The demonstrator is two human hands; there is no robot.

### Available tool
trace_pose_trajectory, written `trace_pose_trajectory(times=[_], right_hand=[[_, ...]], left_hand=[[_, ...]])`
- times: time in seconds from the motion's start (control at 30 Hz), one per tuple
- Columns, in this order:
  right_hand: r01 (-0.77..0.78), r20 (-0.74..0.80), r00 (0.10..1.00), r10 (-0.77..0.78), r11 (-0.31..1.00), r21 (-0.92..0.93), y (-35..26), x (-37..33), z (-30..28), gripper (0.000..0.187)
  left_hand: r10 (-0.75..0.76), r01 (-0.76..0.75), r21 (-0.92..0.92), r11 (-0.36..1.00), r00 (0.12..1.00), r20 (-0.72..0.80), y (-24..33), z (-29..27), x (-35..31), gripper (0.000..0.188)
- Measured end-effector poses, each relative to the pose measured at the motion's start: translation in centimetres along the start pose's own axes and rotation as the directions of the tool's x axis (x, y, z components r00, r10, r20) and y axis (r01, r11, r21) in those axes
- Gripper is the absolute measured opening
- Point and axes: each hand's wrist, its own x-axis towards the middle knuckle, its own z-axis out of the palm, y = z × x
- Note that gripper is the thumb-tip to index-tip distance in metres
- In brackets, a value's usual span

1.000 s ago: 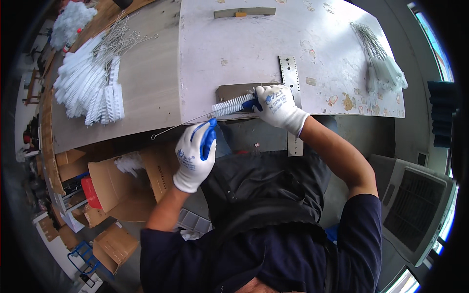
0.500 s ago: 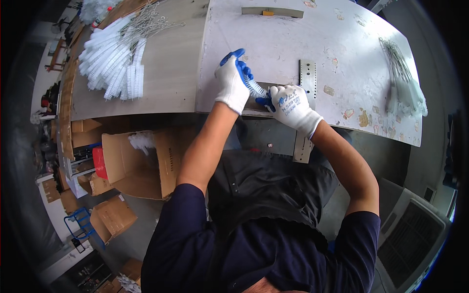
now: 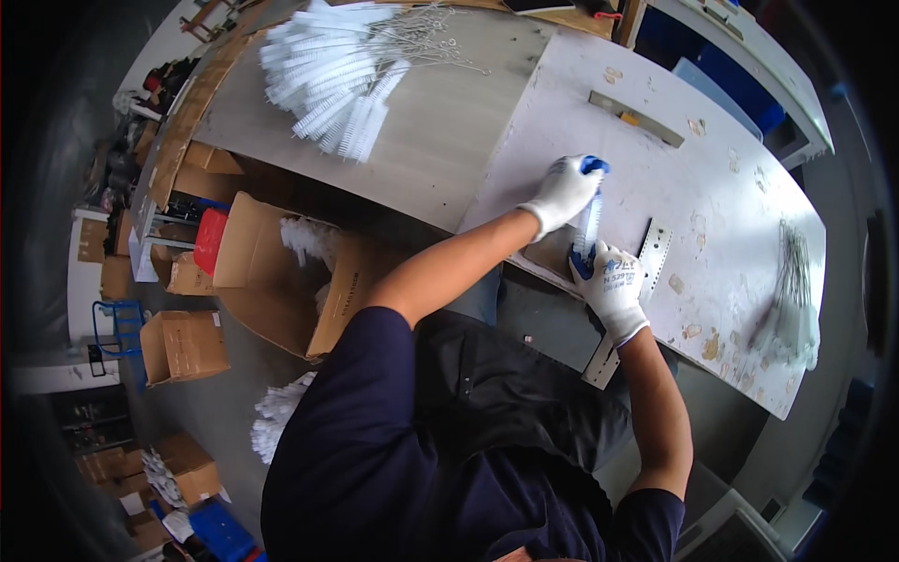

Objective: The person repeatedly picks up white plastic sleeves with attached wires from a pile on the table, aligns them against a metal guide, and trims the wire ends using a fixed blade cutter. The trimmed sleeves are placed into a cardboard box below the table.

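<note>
My left hand (image 3: 565, 190), in a white glove with blue fingertips, grips the far end of a white bristle brush (image 3: 590, 225) over the white worktable (image 3: 712, 187). My right hand (image 3: 611, 274), gloved the same way, holds the near end of that brush beside a perforated metal strip (image 3: 651, 251). The brush stands roughly upright between the two hands, over a small grey block at the table's near edge.
A heap of white wire-handled brushes (image 3: 328, 75) lies at the far left of the table, and a smaller bundle (image 3: 791, 309) at the right. Open cardboard boxes (image 3: 272, 272) with brushes stand on the floor to my left. A grey bar (image 3: 637, 117) lies farther back.
My left hand rose from below the table edge to the brush and now grips its far end. The brush turned from lying across to pointing away from me. The view shifted too.
</note>
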Motion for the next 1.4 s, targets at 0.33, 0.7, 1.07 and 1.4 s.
trace_pose_trajectory(times=[0.33, 0.7, 1.07, 1.4], right_hand=[[0.074, -0.164, 0.984, -0.07, 0.997, 0.014, 1.3, -1.7, 0.1, 0.037], [0.016, -0.129, 0.992, -0.003, 0.995, 0.099, 1.0, -1.5, -0.6, 0.036], [-0.023, -0.213, 0.975, 0.064, 0.982, 0.19, 1.6, -1.8, -1.1, 0.029], [0.029, 0.079, 0.598, 0.798, -0.12, 0.992, 9.6, -7.4, -3.8, 0.019]], left_hand=[[0.449, 0.089, 0.857, 0.508, 0.822, -0.351, -3.5, -25.7, 3.9, 0.037], [0.317, 0.007, 0.984, -0.177, 0.947, 0.05, -6.0, -31.4, 9.5, 0.024], [0.895, -0.359, 0.855, 0.375, 0.379, -0.234, 5.4, -29.1, 4.3, 0.036], [-0.095, 0.015, -0.465, 0.885, 0.984, -0.149, 1.9, -8.2, -2.9, 0.03]])
